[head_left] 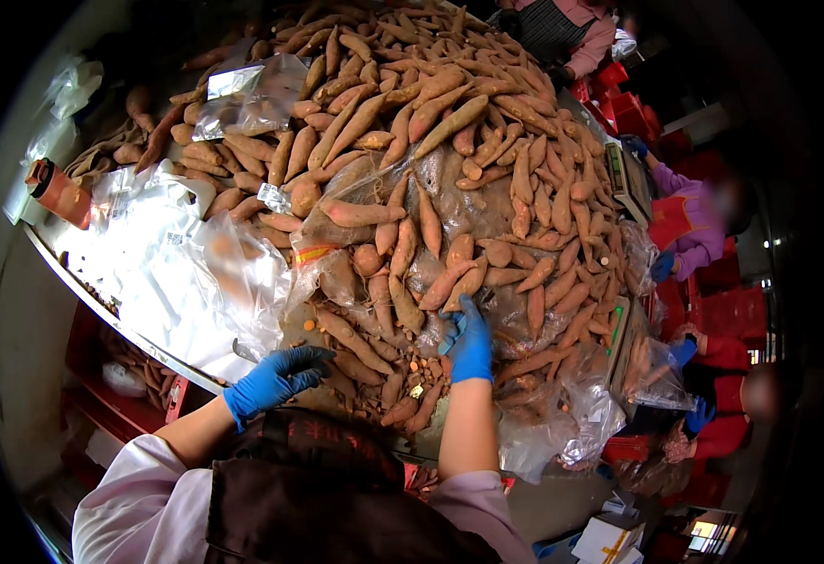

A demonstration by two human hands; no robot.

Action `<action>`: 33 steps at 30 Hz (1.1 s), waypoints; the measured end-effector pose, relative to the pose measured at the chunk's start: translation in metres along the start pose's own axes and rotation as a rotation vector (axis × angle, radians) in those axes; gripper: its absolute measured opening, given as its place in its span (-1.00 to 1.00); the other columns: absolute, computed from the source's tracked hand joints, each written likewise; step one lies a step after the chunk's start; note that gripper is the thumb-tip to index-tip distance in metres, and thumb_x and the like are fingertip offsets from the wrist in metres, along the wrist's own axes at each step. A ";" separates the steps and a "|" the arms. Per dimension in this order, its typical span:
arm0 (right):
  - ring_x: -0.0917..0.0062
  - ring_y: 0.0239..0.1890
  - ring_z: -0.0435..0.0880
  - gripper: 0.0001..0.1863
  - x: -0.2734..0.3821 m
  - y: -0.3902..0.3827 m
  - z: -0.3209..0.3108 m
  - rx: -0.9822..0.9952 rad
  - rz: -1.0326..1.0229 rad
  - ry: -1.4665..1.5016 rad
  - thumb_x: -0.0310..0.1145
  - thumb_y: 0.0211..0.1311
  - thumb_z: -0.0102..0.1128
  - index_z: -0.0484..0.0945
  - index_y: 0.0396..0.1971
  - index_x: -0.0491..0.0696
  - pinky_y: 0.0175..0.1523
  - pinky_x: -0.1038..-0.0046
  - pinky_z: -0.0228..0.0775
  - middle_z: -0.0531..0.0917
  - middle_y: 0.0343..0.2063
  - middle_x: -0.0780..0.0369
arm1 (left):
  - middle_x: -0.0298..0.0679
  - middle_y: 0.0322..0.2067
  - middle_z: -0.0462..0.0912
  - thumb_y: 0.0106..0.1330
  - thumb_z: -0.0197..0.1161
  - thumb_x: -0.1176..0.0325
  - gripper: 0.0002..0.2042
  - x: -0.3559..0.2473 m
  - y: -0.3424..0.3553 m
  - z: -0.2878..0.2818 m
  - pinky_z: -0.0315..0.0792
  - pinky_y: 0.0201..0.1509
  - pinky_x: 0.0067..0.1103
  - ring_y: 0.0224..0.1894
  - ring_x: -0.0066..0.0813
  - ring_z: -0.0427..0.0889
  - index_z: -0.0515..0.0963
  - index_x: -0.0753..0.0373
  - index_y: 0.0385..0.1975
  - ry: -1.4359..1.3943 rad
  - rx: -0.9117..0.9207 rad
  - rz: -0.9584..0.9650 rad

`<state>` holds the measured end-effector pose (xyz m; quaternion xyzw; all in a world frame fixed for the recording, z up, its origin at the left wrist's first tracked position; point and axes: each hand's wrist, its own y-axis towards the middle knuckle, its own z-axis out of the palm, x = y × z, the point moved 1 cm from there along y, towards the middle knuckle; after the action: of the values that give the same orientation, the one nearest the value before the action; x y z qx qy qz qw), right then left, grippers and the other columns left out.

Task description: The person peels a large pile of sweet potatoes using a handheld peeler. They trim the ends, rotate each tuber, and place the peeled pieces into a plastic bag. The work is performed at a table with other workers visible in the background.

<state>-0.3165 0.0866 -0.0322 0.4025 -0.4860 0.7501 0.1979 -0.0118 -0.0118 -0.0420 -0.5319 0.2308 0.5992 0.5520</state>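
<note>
My left hand (279, 378), in a blue glove, hovers by the table's near edge beside clear plastic bags (186, 273). Its fingers are loosely bent and apart, with nothing seen in them. Farther right, my blue-gloved right hand (469, 346) reaches into the pile with thumb and fingers apart. Its fingertips are at the near end of a sweet potato (468, 284); I see no closed grip on it. Between my hands lie longer sweet potatoes (354, 340) and small broken pieces (419, 368). A clear bag with a red and yellow band (313, 254) lies among the roots.
A large heap of sweet potatoes (412, 80) covers the far table. An orange-red container (59, 193) stands at the left edge. Scales (626, 183) line the right side, where co-workers in purple (699, 221) and red (720, 395) stand. A red crate (116, 376) sits below left.
</note>
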 end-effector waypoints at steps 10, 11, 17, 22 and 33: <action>0.73 -0.47 0.42 -0.96 -0.085 -0.117 0.007 0.398 -0.304 -0.514 -0.50 0.13 0.13 0.47 -0.42 -0.11 -0.32 0.63 0.31 0.51 -0.52 0.35 | -0.21 0.03 0.42 0.24 0.19 0.33 -0.37 -0.033 0.034 0.041 0.25 0.17 -0.57 0.09 -0.47 0.38 0.05 0.25 0.27 -0.182 0.059 0.004; 0.71 -0.45 0.44 -0.98 -0.071 -0.129 0.010 0.456 -0.291 -0.550 -0.52 0.14 0.10 0.47 -0.42 -0.12 -0.30 0.62 0.33 0.53 -0.50 0.33 | -0.23 -0.01 0.45 0.22 0.21 0.35 -0.40 -0.030 0.037 0.044 0.32 0.11 -0.60 0.05 -0.52 0.41 0.12 0.26 0.23 -0.324 0.071 0.074; 0.40 -0.38 0.56 -0.88 -0.018 -0.146 0.006 0.336 -0.671 -0.775 -0.60 0.05 -0.03 0.44 -0.37 -0.18 -0.30 0.44 0.42 0.56 -0.37 0.14 | -0.21 -0.12 0.53 0.13 0.22 0.46 -0.55 -0.026 0.032 0.059 0.38 0.01 -0.54 -0.09 -0.51 0.50 0.33 0.28 0.06 -0.092 0.046 0.075; 0.10 -0.38 0.54 -0.77 -0.036 -0.141 0.005 0.193 -0.878 -1.230 -0.56 -0.07 -0.02 0.48 -0.33 -0.17 -0.31 0.29 0.38 0.55 -0.39 0.00 | -0.12 -0.30 0.57 -0.06 0.23 0.51 -0.58 -0.022 0.033 0.066 0.40 -0.11 -0.51 -0.22 -0.47 0.53 0.45 0.29 -0.10 0.400 -0.016 0.151; 0.58 -0.29 0.56 -0.62 -0.075 -0.113 -0.026 0.544 -0.411 -0.688 -0.25 0.17 0.10 0.46 -0.04 -0.11 -0.21 0.54 0.44 0.59 -0.26 0.27 | -0.11 0.11 0.30 -0.11 0.17 0.57 -0.46 -0.090 0.023 0.089 0.16 0.21 -0.34 0.11 -0.07 0.30 0.46 0.06 0.00 0.959 0.088 0.827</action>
<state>-0.2053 0.1675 -0.0329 0.7521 -0.2201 0.6186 0.0572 -0.0829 0.0210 0.0604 -0.5850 0.6633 0.4477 0.1316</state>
